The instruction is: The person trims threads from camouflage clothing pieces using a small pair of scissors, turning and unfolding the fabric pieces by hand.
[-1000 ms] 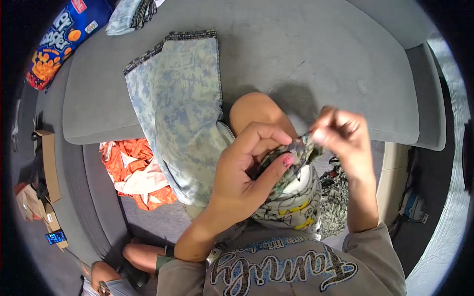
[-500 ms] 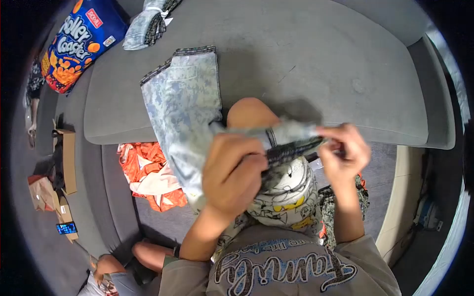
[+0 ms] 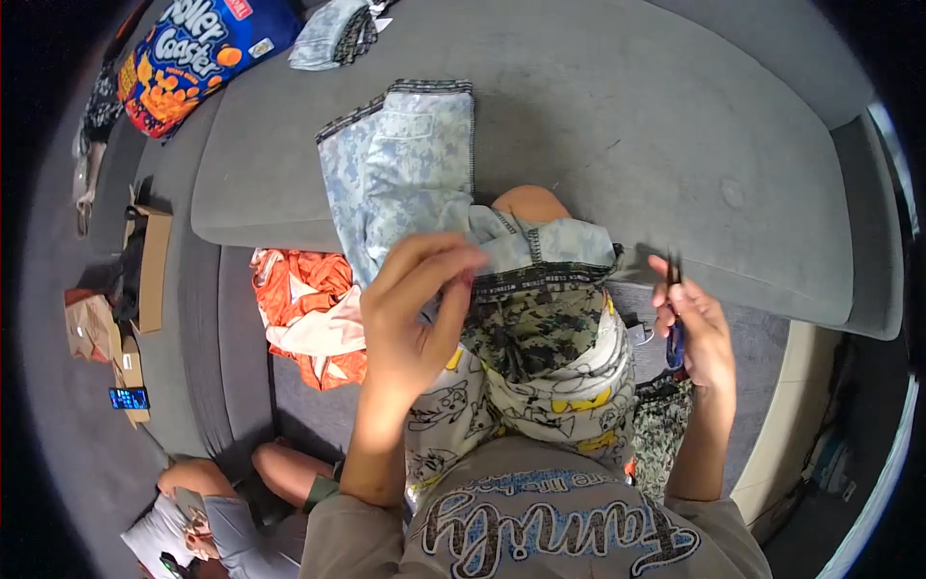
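Observation:
Across my lap lies a garment (image 3: 569, 243) in pale blue-grey camouflage. Its dark lettered waistband (image 3: 540, 280) is turned toward me, with darker green camouflage cloth (image 3: 550, 328) below it. My left hand (image 3: 415, 309) is over the left end of this waistband, thumb and fingertips brought together. Whether a thread or cloth is between them I cannot make out. To the right of the garment, my right hand (image 3: 696, 328) grips thread snips (image 3: 674, 338) with a dark blue handle, the dark tips pointing up and away. A pale camouflage garment (image 3: 400, 164) with a dark waistband extends onto the sofa seat.
The grey sofa seat (image 3: 617, 116) spans the far side. A tied pale bundle (image 3: 333, 37) and a blue snack-print pillow (image 3: 207, 58) are at upper left. Orange cloth (image 3: 304, 309) and green camouflage cloth (image 3: 661, 425) lie below. A phone (image 3: 128, 398), cardboard box (image 3: 154, 270) and another person (image 3: 231, 511) are left.
My right hand has let go of the waistband, moved slightly right and now shows the snips. My left hand has moved left and up, and the waistband lies flatter on my lap.

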Tool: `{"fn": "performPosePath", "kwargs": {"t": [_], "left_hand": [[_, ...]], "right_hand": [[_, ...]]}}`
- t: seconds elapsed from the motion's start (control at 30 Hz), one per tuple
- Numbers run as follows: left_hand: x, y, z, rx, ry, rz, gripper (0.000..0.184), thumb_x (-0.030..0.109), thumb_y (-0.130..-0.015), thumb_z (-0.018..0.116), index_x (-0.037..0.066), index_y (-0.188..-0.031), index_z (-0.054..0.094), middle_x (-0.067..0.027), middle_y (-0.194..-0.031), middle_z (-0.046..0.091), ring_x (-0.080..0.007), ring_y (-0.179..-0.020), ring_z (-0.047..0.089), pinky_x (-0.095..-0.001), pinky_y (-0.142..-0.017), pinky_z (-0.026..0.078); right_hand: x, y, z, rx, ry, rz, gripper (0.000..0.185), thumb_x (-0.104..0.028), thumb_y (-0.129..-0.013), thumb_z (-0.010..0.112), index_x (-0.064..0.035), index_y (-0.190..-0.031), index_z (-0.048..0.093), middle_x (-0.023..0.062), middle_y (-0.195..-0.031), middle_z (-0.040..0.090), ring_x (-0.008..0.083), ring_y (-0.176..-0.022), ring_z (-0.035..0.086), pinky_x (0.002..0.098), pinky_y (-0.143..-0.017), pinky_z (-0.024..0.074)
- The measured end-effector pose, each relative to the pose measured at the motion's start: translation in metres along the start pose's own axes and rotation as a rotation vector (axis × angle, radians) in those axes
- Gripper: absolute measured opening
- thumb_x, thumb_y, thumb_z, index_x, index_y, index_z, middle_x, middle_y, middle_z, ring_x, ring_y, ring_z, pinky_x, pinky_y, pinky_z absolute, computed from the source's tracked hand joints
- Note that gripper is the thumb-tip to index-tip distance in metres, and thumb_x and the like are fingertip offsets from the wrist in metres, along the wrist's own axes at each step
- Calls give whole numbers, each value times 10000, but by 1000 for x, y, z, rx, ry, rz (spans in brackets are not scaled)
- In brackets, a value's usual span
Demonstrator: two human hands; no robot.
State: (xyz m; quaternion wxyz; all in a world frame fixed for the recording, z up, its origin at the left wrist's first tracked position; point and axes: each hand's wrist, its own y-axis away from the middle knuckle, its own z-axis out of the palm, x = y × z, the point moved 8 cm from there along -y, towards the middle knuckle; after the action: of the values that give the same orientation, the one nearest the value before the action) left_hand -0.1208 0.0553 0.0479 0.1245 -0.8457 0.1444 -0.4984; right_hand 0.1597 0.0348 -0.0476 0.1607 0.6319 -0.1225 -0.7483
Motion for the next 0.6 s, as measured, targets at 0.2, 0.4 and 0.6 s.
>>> {"fn": "performPosePath", "kwargs": {"t": [0.2, 0.4, 0.6], "left_hand": [[8, -37, 22, -130, -64, 202, 278, -76, -728, 581, 28, -974, 659, -78, -1007, 628, -223, -915, 557, -293, -755, 455], [1, -32, 20, -90, -88, 208, 142, 14, -730, 666, 9, -872, 655, -77, -849, 626, -233, -755, 569, -302, -675, 451], [14, -23, 13, -65, -147, 177, 80, 2, -742, 660, -5, -818, 635, -87, -796, 612, -228, -722, 570, -298, -601, 440]], "right_hand": [[-14, 3, 0, 82, -529, 65, 406, -229, -964, 452, 39, -1269, 448, 22, -668, 509, 46, -464, 390, 152, -421, 340], [-18, 20, 33, -130, -76, 78, 659, -493, -956, 333, 33, -1352, 349, -21, -628, 416, 41, -483, 288, 197, -438, 246], [-68, 25, 60, -66, 385, -179, 493, -341, -893, 548, -16, -1262, 516, 11, -767, 519, 73, -639, 431, 207, -546, 353]]}}
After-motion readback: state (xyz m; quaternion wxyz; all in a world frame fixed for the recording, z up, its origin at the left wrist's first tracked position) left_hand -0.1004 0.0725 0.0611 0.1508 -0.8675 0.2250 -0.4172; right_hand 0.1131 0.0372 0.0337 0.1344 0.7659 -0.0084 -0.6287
